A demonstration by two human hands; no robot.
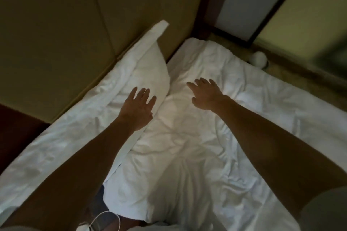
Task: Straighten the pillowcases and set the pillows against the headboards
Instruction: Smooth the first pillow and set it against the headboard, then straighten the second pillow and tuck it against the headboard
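The bed (262, 118) lies under rumpled white bedding, and the tan padded headboard (56, 33) runs along its left side. A white pillow (144, 73) leans against the headboard, its long axis following the panel. Each grip is released, fingers spread and holding nothing: the left hand (138, 108) is at the pillow's near corner and clearly nearer, while the right hand (204, 93) is over the bedding just beside it, so the pillow lies ahead-left of both.
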